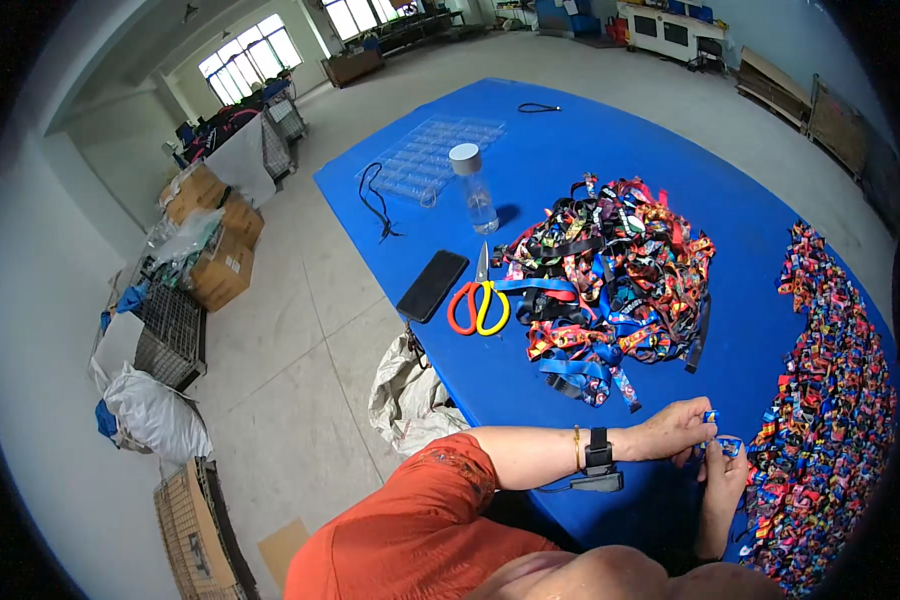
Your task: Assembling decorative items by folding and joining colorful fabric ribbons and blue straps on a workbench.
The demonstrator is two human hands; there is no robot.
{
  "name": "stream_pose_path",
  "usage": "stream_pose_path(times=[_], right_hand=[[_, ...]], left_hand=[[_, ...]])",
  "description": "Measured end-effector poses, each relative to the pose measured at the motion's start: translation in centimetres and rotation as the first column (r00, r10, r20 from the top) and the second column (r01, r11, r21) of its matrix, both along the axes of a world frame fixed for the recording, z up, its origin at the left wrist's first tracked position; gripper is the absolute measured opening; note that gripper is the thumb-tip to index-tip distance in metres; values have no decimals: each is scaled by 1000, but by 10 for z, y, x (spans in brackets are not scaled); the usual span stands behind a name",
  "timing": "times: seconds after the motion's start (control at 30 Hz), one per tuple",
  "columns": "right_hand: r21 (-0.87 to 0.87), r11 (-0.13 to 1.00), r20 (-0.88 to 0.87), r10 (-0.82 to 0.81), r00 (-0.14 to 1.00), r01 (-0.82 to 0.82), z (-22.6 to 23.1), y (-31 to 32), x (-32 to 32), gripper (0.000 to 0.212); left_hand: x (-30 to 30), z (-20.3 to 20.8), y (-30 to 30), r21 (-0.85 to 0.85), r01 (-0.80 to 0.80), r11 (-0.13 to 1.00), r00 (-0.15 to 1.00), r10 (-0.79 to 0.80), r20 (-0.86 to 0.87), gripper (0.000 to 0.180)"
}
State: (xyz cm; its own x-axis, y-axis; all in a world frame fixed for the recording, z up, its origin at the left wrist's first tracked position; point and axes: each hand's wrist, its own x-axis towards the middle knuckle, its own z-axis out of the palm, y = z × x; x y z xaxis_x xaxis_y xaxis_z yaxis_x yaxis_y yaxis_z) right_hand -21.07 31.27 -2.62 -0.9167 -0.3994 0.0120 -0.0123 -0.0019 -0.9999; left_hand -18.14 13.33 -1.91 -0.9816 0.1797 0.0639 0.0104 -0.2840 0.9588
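My left hand (675,430), with a black wrist device and a bangle on its arm, is closed in a pinch near the table's front edge. Beside it, my right hand (722,485) pinches too. Between them is a small blue printed strap (729,447), gripped by the fingers of both hands; part of it is hidden. Beyond my hands lies a tangled pile of colourful printed straps (620,275), some with black ends. To the right of my hands spreads a long heap of small, multicoloured strap pieces (830,400).
On the blue table (390,160) lie scissors (483,300) with red and yellow handles, a black phone (432,286), a clear bottle (478,200), a transparent tray (435,150) and black cords (375,200). Cardboard boxes (220,265) and white sacks (155,415) stand to the left.
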Motion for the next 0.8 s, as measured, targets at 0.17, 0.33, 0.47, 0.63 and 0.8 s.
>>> stream_pose_path(times=[0.17,0.33,0.47,0.63,0.8], right_hand=[[-21,1000,12,-18,1000,18,-2,1,0,9],[-38,999,12,-34,999,34,-1,0,0,9],[-43,998,21,-40,999,41,1,-1,1,9],[-44,998,27,-35,999,37,3,-2,1,9],[-35,999,42,-30,999,32,2,-1,1,10]], left_hand=[[1,3,0,-35,-7,999,1000,7,11,22],[1,3,0,-34,16,999,1000,-17,-8,21],[2,6,-1,-80,18,997,1000,-18,0,21],[2,8,-1,-73,30,997,1000,-29,4,21],[2,11,-2,-84,23,996,1000,-23,-8,19]])
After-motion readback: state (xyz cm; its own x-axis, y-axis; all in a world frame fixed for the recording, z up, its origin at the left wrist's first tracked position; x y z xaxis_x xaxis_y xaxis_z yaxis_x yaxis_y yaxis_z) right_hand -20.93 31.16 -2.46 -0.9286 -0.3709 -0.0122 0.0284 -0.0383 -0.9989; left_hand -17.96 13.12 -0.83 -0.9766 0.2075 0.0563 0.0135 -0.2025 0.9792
